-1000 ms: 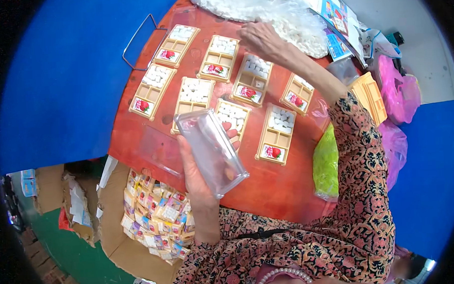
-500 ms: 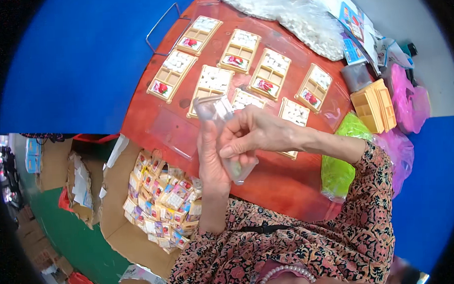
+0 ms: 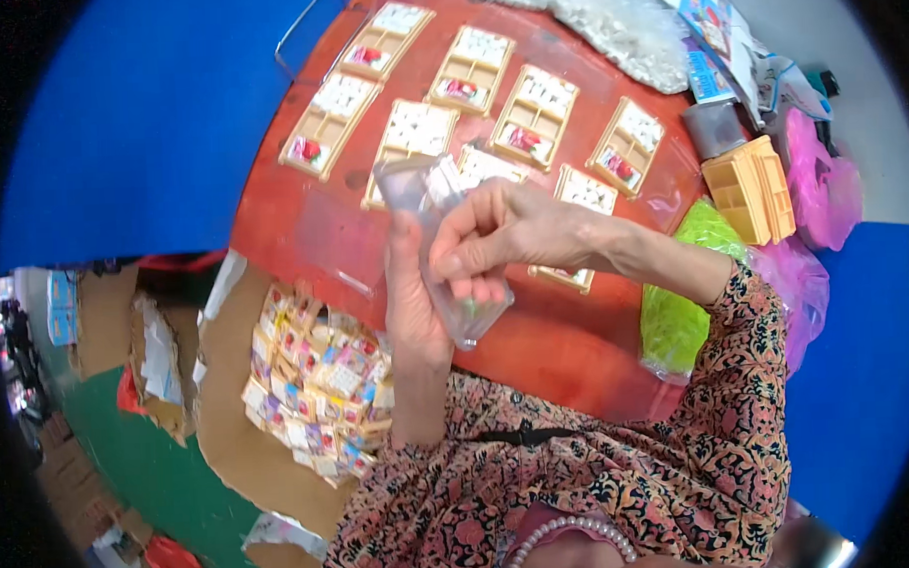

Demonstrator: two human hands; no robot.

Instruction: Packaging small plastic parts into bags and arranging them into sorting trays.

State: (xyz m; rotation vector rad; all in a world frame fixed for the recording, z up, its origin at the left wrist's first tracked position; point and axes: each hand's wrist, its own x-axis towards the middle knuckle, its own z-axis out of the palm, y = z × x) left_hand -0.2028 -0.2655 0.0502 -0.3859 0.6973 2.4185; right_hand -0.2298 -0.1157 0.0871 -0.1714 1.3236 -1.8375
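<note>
My left hand [image 3: 415, 310] holds a clear plastic case [image 3: 412, 185] upright at a slant above the near part of the red table. Bent over the case, my right hand [image 3: 513, 230] has its thumb and fingers pinched together against its open side. Whatever sits between those fingertips is hidden. Beyond both hands lie several cream compartment trays [image 3: 533, 119], each with small white pieces at one end and a card with a red picture at the other. One tray [image 3: 488, 168] is partly covered by my right hand.
A cardboard box [image 3: 223, 392] full of small packed sets [image 3: 323, 389] stands at the left, beside the table [image 3: 547, 366]. At the right are a bright green bag [image 3: 676, 321], stacked empty cream trays [image 3: 750, 192] and pink plastic bags [image 3: 822, 186]. A bag of white pieces [image 3: 626, 38] lies at the far edge.
The table and trays sit slightly higher in the picture. My hands stay at the clear case, which has shifted a little left and up, with my right fingers still pinched against it.
</note>
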